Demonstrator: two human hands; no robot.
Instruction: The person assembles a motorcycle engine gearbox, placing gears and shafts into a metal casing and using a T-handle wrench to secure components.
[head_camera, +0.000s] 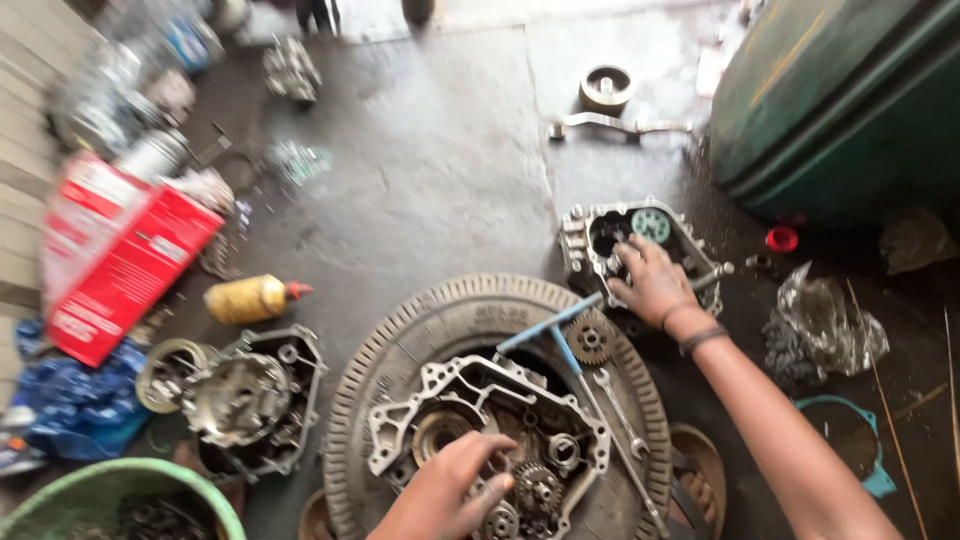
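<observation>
I have my left hand (450, 490) down on the open engine case half (480, 430) that lies across the worn tyre (400, 340), fingers curled loosely and pressing on the gears (535, 488) near the case's lower edge; whether they pinch anything I cannot tell. My right hand (652, 280) reaches out to the smaller engine cover (600, 225) on the floor just beyond the tyre, fingers spread and resting on its inner parts, beside a pale green gear (651, 224); it lies flat rather than clamped on anything.

A blue T-handle wrench (560, 335) lies across the tyre's rim between my hands, with a loose sprocket (589, 340) just under my right wrist and an open-ended spanner (615, 400) near it. To my left on the grey concrete floor (430, 150) sits another case half (255, 395), a yellow bottle with a red tip (250, 297) and a red carton (115, 250). A green bowl (110, 490) shows at the lower left corner. Farther off lie a round metal part (606, 88) and a flat lever (620, 124), close together. A small red cap (782, 238) and crumpled clear plastic (820, 320) lie to the right, near a green drum (840, 100)
</observation>
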